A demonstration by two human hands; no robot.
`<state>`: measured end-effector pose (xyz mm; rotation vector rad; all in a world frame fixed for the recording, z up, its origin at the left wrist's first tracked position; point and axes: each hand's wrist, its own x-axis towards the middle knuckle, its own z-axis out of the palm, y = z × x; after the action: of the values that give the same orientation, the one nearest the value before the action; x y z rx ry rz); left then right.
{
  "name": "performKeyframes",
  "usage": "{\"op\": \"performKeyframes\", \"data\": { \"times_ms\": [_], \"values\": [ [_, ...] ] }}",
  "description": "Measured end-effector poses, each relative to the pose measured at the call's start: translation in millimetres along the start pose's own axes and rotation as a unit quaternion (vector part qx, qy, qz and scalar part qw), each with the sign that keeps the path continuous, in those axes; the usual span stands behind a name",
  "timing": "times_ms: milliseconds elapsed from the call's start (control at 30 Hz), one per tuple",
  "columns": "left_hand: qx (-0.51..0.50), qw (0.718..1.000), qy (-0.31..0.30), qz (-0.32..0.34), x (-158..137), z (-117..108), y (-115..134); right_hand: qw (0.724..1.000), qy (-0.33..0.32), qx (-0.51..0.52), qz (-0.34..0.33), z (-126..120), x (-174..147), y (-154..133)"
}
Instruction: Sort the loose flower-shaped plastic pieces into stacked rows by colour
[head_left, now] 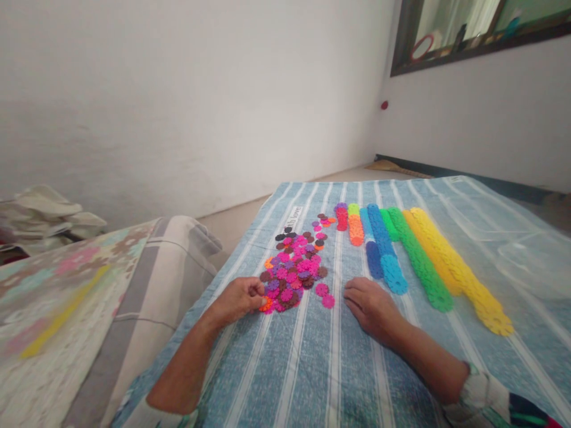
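At the left edge of a loose pile of small flower-shaped plastic discs (292, 276), my left hand (241, 298) has thumb and forefinger pinched at an orange disc (266, 305). The pile mixes pink, purple, brown, black and orange pieces. Palm down on the striped cloth, my right hand (369, 306) lies with fingers extended close together, and nothing shows in it. Two pink discs (325, 296) lie just left of its fingertips. Beyond it, overlapping discs form rows by colour: red (341, 219), orange (355, 230), blue (379, 241), green (422, 261) and yellow (464, 270).
A blue and white striped cloth (298, 368) covers the surface under the discs. A clear plastic sheet or bag (526, 255) lies at the right. To the left stands a surface with a flowered cover (66, 291) and a yellow strip (66, 312). White walls rise behind.
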<state>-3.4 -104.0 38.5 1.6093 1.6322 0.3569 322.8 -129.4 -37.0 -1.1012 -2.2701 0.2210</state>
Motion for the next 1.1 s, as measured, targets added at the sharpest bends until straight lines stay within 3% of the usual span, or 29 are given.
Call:
{"op": "performKeyframes", "data": {
  "times_ms": [233,367,533,733,933,1100],
  "values": [
    [0.168,0.985,0.033,-0.014,0,2,-4,1.0,0.003,-0.003,-0.006,0,0,1],
    [0.185,0.982,0.028,-0.03,-4,6,0,1.0,0.001,-0.006,-0.008,0,0,2],
    [0.156,0.987,0.042,-0.016,-3,10,-4,1.0,0.002,-0.003,-0.005,1,0,2],
    [0.048,0.998,0.02,0.017,-8,4,-1,1.0,0.007,-0.01,0.0,1,2,1],
    [-0.017,1.0,0.016,0.015,-1,-1,31,1.0,0.008,-0.023,0.01,0,5,-1],
    [-0.011,0.996,0.004,0.089,42,21,68,1.0,0.002,-0.027,0.011,0,7,-3]
  ]
}}
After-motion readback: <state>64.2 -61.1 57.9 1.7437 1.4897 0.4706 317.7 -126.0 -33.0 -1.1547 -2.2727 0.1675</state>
